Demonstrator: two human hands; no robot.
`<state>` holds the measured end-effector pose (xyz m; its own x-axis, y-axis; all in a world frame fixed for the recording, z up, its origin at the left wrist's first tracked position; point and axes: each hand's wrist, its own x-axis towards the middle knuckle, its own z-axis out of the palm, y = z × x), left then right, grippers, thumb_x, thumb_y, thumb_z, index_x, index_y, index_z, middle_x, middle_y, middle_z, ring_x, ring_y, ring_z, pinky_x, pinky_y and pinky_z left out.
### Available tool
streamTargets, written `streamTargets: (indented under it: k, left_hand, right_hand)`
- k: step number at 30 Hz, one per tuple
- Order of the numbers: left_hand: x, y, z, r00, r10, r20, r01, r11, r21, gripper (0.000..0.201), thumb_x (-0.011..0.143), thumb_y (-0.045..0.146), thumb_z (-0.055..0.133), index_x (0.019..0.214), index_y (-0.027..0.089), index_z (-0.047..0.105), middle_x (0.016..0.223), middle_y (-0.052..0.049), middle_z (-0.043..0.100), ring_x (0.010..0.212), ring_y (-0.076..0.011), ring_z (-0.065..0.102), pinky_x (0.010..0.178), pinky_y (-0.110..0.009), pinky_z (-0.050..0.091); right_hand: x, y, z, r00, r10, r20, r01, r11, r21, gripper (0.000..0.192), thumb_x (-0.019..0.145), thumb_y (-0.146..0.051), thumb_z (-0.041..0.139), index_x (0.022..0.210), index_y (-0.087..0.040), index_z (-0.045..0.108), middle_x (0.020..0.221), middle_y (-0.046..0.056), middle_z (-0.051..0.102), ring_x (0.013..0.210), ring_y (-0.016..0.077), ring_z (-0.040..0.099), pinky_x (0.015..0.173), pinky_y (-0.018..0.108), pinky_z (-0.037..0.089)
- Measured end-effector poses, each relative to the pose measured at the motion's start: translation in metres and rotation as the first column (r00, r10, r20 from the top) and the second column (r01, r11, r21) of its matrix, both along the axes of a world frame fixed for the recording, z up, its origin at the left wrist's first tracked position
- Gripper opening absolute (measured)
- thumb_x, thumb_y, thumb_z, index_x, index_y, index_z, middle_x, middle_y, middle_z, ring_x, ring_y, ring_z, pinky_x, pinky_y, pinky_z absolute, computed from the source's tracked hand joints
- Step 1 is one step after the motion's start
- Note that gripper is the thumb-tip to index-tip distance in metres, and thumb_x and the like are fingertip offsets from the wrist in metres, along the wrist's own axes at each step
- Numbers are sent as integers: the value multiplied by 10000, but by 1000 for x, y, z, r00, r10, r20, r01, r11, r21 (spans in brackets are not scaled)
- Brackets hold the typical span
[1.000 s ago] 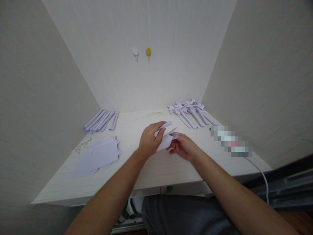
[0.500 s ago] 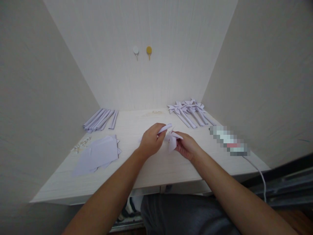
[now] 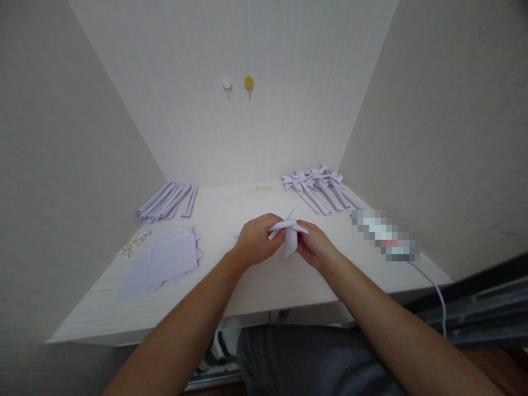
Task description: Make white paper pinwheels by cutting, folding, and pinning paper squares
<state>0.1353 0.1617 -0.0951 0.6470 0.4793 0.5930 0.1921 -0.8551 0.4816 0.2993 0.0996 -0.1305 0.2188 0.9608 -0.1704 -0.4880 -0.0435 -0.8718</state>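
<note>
Left hand (image 3: 254, 242) and right hand (image 3: 315, 246) both grasp a folded paper piece (image 3: 289, 235) above the desk (image 3: 256, 286), right of the sheets (image 3: 165, 261).

A pale wooden desk (image 3: 256, 286) sits in a walled alcove. At ten o'clock lies a bundle of rolled paper sticks (image 3: 168, 201); at eight o'clock, a loose stack of flat paper sheets (image 3: 163, 261) with small pins (image 3: 136, 245) just beside it (too small to make out). At two o'clock rest finished paper pinwheels (image 3: 317, 184), near a blurred power strip (image 3: 383, 235). Two round hooks (image 3: 237, 83) hang at twelve o'clock.
</note>
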Motion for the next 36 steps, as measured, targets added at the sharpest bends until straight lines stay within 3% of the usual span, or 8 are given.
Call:
streamTargets:
  k: [4, 8, 15, 20, 25, 30, 36]
  left_hand:
    - [2, -2, -1, 1000, -10, -13, 9, 1000, -9, 77, 887, 209, 639, 886, 206, 715, 806, -24, 720, 675, -161, 621, 631, -287, 461]
    - [1, 0, -2, 1000, -10, -5, 10, 999, -43, 76, 866, 194, 643, 855, 211, 716, 779, -13, 703, 671, -159, 605, 644, -290, 456]
    - [-3, 9, 2, 982, 104, 157, -71, 977, -202, 83, 844, 214, 628, 791, 184, 684, 683, 20, 615, 621, -130, 531, 582, -251, 406]
    - [-12, -1, 26, 961, 149, 234, -73, 950, -303, 140, 848, 250, 628, 733, 171, 638, 624, 44, 538, 582, -113, 479, 547, -234, 378]
    - [-26, -19, 61, 945, 144, 293, -34, 936, -350, 138, 823, 261, 648, 719, 171, 633, 624, 47, 518, 581, -109, 451, 547, -236, 359]
    - [-47, -41, 93, 941, 107, 321, 7, 943, -333, 117, 821, 245, 642, 729, 174, 658, 653, 30, 555, 622, -127, 483, 583, -257, 387]
    - [-77, -77, 114, 942, 112, 315, 7, 935, -354, 113, 826, 268, 670, 765, 173, 680, 675, 20, 584, 645, -136, 510, 610, -267, 405]
  right_hand:
    - [-3, 1, -3, 999, -27, 35, 27, 1000, -1, 193, 977, -300, 697, 871, -142, 666, 773, -26, 659, 606, 101, 601, 570, 238, 518]
    - [-6, 0, 2, 998, -44, 44, 44, 999, 13, 210, 795, -311, 839, 756, -155, 704, 653, -13, 664, 565, 116, 573, 528, 242, 477]
    - [-10, -7, 19, 995, -86, 60, 78, 990, 121, 219, 652, -350, 851, 734, -209, 706, 715, -1, 727, 599, 152, 652, 538, 287, 551]
    - [-17, -18, 44, 985, -71, 159, 37, 977, 208, 267, 587, -292, 897, 801, -202, 764, 683, -4, 750, 618, 148, 684, 603, 283, 578]
    - [-27, -30, 87, 966, -81, 245, 9, 959, 285, 224, 619, -281, 901, 791, -210, 778, 680, -8, 760, 626, 137, 692, 651, 279, 583]
    - [-49, -46, 126, 949, -65, 307, -41, 944, 326, 174, 607, -180, 885, 734, -201, 767, 631, -21, 734, 586, 124, 664, 597, 244, 551]
    - [-79, -75, 151, 940, -16, 341, -116, 925, 362, 150, 625, -211, 863, 739, -200, 765, 659, -8, 750, 616, 138, 679, 626, 257, 567]
